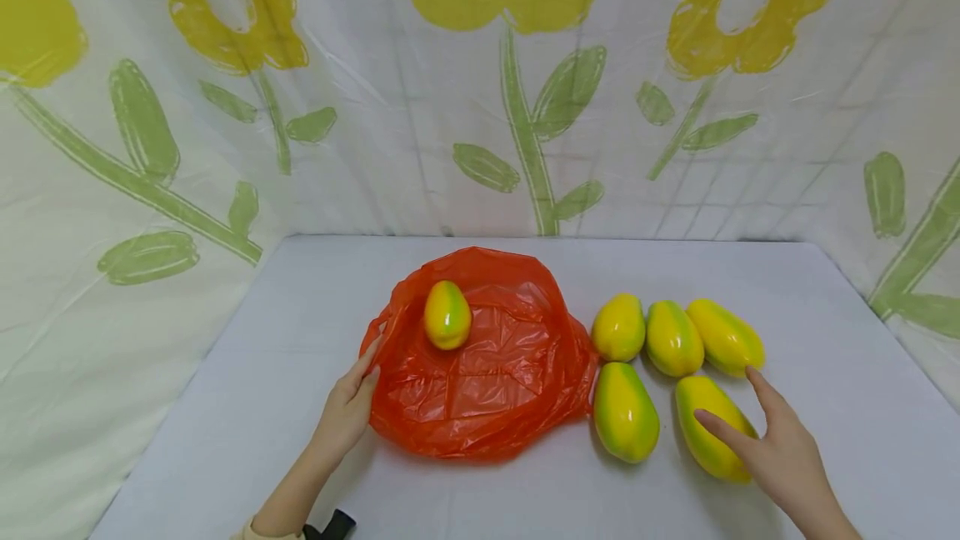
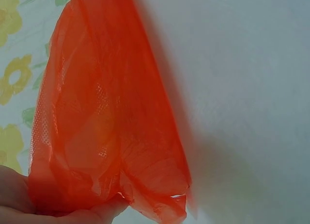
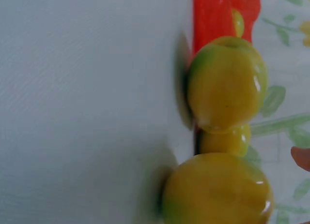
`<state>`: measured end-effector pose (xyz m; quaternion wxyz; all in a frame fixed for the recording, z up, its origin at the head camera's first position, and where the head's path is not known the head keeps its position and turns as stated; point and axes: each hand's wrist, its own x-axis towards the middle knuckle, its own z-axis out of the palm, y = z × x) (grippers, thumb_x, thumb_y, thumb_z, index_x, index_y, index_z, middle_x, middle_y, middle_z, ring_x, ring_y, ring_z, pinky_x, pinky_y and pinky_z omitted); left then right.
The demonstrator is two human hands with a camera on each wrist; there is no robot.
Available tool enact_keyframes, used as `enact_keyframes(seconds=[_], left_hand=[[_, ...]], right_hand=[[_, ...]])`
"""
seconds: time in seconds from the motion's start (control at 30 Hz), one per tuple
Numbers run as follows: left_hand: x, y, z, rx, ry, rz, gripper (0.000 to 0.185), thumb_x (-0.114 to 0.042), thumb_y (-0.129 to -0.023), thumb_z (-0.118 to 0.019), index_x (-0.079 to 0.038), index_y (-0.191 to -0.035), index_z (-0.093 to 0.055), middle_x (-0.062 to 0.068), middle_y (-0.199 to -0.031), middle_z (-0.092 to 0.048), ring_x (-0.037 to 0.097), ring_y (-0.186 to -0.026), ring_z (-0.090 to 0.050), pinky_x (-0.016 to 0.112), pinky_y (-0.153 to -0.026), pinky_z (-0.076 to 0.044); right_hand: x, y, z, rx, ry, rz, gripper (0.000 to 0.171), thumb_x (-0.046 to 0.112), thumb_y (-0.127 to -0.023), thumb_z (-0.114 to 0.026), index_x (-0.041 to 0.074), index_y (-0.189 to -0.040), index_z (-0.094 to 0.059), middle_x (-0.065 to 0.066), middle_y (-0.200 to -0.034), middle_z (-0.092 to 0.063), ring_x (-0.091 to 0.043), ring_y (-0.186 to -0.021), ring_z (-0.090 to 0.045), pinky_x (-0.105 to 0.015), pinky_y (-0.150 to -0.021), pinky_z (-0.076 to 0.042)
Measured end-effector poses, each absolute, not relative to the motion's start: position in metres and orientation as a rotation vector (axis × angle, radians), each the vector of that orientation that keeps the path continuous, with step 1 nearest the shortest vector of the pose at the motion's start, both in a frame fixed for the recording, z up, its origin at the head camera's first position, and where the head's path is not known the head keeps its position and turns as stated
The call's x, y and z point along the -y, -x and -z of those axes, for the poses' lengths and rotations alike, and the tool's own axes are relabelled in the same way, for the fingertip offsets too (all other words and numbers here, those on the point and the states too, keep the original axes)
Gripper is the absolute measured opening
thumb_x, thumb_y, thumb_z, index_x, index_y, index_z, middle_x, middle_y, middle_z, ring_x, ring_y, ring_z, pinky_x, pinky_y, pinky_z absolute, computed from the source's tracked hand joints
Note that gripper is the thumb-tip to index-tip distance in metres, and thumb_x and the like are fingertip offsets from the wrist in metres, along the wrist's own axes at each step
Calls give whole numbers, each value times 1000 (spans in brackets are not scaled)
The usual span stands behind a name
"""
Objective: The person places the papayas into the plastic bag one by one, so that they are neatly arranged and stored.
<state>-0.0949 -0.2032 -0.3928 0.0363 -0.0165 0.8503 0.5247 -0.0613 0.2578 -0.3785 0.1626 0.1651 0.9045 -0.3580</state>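
Observation:
A red plastic bag (image 1: 480, 373) lies spread with its mouth facing up, and one yellow-green papaya (image 1: 447, 316) is inside it toward the far left. My left hand (image 1: 347, 407) grips the bag's left rim between thumb and fingers; the left wrist view shows the bunched red film (image 2: 97, 137) at the fingertips. Over the near-right papaya (image 1: 708, 423) hovers my right hand (image 1: 787, 448), thumb and fingers spread wide, nothing held. In the right wrist view a papaya (image 3: 218, 190) fills the bottom, with only a fingertip (image 3: 301, 157) showing at the right edge.
Right of the bag, several more papayas stand close together, among them a near-left one (image 1: 626, 413) and a far-right one (image 1: 726, 336). A white cloth covers the table (image 1: 262, 357). Behind rises a flower-printed curtain (image 1: 360, 107). A small black object (image 1: 337, 525) shows by the left wrist.

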Motion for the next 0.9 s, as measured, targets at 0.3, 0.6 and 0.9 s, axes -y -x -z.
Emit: enact_keyframes(seconds=[0.3, 0.6, 0.9], left_hand=[[204, 95, 394, -2611, 36, -1624, 48, -8, -105, -36, -2, -152, -29, 24, -153, -31, 43, -140, -27, 56, -108, -30], [203, 94, 393, -2596, 58, -1621, 49, -8, -105, -35, -3, -152, -28, 23, -153, -30, 44, -140, -27, 54, -106, -33], [202, 94, 394, -2600, 55, -1621, 48, -8, -104, -36, -2, -152, -29, 24, -153, -31, 44, -140, -28, 55, -106, -32]], right_hand=[[-264, 73, 397, -2517, -484, 1019, 108, 63, -92, -50, -8, -148, 10, -40, -150, 0, -59, -136, -3, -71, -106, -12], [-266, 77, 410, -2356, -507, 1190, 109, 65, -91, -50, -4, -150, 10, -34, -154, 2, -56, -138, 0, -72, -106, -9], [-260, 76, 411, -2325, -536, 1218, 104, 61, -92, -52, 0, -152, 7, -37, -152, 3, -57, -136, -5, -73, -105, -13]])
